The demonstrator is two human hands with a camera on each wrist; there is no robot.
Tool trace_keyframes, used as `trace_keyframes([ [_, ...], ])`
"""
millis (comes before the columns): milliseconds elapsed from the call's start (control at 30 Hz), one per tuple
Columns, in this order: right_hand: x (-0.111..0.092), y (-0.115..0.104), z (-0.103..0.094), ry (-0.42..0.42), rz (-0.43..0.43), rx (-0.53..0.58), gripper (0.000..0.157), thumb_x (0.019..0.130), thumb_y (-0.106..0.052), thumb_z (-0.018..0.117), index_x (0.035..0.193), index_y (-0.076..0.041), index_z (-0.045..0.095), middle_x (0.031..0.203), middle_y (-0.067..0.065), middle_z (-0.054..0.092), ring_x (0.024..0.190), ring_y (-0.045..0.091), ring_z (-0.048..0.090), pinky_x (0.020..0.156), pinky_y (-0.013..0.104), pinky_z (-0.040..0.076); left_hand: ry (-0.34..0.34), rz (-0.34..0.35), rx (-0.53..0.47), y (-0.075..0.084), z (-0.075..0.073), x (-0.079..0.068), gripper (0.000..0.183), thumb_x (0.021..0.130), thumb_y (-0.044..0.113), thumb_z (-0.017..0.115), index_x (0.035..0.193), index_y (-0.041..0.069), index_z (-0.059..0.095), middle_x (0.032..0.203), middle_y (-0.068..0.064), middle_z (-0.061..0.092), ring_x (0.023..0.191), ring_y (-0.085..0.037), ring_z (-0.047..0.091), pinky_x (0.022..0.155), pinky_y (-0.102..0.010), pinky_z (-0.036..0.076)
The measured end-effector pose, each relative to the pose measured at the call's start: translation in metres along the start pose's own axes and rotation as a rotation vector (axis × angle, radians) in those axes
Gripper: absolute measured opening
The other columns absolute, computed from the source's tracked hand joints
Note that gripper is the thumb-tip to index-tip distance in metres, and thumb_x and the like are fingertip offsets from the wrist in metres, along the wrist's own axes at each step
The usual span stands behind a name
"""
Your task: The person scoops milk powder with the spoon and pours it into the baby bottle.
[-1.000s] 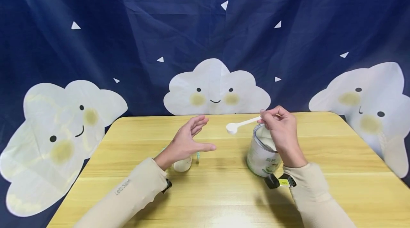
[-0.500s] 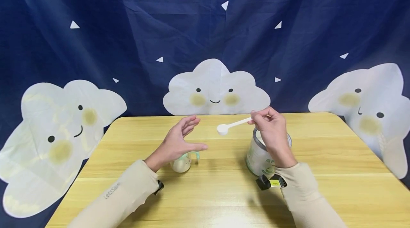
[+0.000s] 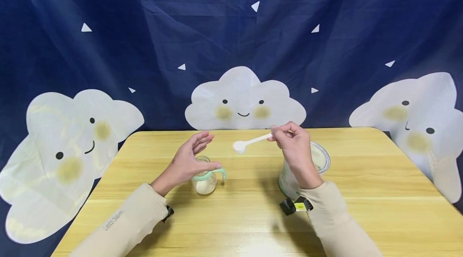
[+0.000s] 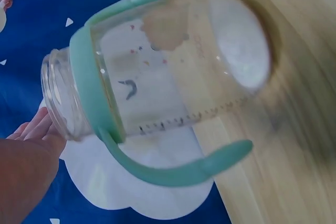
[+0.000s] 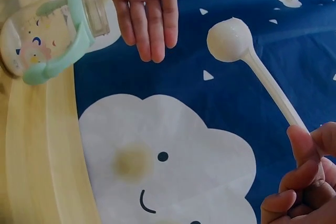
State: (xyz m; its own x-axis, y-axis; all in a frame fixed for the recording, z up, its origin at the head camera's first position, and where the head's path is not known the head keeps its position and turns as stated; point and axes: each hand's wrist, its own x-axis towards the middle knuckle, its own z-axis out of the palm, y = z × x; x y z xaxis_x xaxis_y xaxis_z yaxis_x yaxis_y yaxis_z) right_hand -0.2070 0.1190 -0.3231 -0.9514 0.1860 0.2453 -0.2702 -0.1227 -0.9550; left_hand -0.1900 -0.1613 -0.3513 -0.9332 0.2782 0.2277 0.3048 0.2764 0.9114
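My right hand (image 3: pixel 294 150) pinches the end of a white measuring scoop (image 3: pixel 239 146) between thumb and fingers. In the right wrist view, white powder fills the bowl of the scoop (image 5: pixel 230 39), which is held up in the air. My left hand (image 3: pixel 185 165) hovers with fingers extended and thumb apart, holding nothing. Just below it stands a clear baby bottle (image 3: pixel 204 186) with mint-green handles. Seen from the left wrist, the bottle (image 4: pixel 163 61) has an uncapped threaded neck and something white at its bottom.
Partly behind my right hand stands an open can (image 3: pixel 287 178) of white powder. Both containers are on a wooden table (image 3: pixel 246 217). A dark blue curtain (image 3: pixel 217 40) printed with smiling clouds hangs behind the table's far edge.
My right hand has carried the scoop left, away from over the can and toward the bottle. The left hand has shifted left, uncovering more of the bottle and its neck.
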Motion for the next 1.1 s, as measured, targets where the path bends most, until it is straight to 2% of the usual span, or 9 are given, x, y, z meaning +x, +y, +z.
trace_keyframes([
  [233,-0.003,0.002,0.008,-0.018,0.024,-0.032,0.025,0.089,0.011,0.057,0.073,-0.008,0.062,0.080,-0.001,0.072,0.060,0.004,0.067,0.054,0.013,0.039,-0.001,-0.034,-0.001,-0.008,-0.010,-0.007,0.095,0.071,0.011,0.091,0.149,-0.001,0.037,0.149,-0.014,0.047,0.139,-0.030,0.043,0.114,-0.040,0.034],
  [467,-0.004,0.004,0.019,-0.043,0.022,-0.026,0.022,0.089,0.009,0.058,0.074,-0.006,0.063,0.083,0.002,0.073,0.061,0.005,0.068,0.058,0.014,0.044,-0.006,-0.049,0.089,-0.016,-0.015,-0.011,0.094,0.070,0.015,0.093,0.146,-0.003,0.041,0.148,-0.015,0.048,0.139,-0.032,0.043,0.114,-0.044,0.034],
  [600,-0.004,0.007,0.024,-0.054,0.016,-0.036,0.021,0.088,0.009,0.059,0.073,-0.006,0.063,0.083,0.004,0.074,0.061,0.006,0.068,0.060,0.015,0.046,-0.023,-0.067,0.136,-0.023,-0.016,-0.014,0.094,0.069,0.019,0.094,0.144,-0.005,0.043,0.146,-0.016,0.051,0.138,-0.034,0.044,0.114,-0.048,0.033],
  [800,-0.006,0.010,0.034,-0.075,0.025,-0.047,0.019,0.089,0.008,0.060,0.075,-0.005,0.063,0.088,0.011,0.075,0.063,0.005,0.068,0.069,0.018,0.052,-0.032,-0.083,0.158,-0.034,-0.016,-0.018,0.090,0.067,0.020,0.095,0.141,-0.002,0.047,0.142,-0.017,0.054,0.135,-0.035,0.047,0.113,-0.049,0.035],
  [1100,-0.009,0.015,0.043,-0.078,0.054,-0.049,0.018,0.090,0.006,0.060,0.076,-0.005,0.061,0.100,0.023,0.073,0.063,0.003,0.068,0.064,0.016,0.049,-0.007,-0.091,0.181,-0.048,-0.013,-0.022,0.080,0.067,0.023,0.095,0.135,0.003,0.056,0.134,-0.013,0.061,0.130,-0.034,0.052,0.109,-0.050,0.040],
])
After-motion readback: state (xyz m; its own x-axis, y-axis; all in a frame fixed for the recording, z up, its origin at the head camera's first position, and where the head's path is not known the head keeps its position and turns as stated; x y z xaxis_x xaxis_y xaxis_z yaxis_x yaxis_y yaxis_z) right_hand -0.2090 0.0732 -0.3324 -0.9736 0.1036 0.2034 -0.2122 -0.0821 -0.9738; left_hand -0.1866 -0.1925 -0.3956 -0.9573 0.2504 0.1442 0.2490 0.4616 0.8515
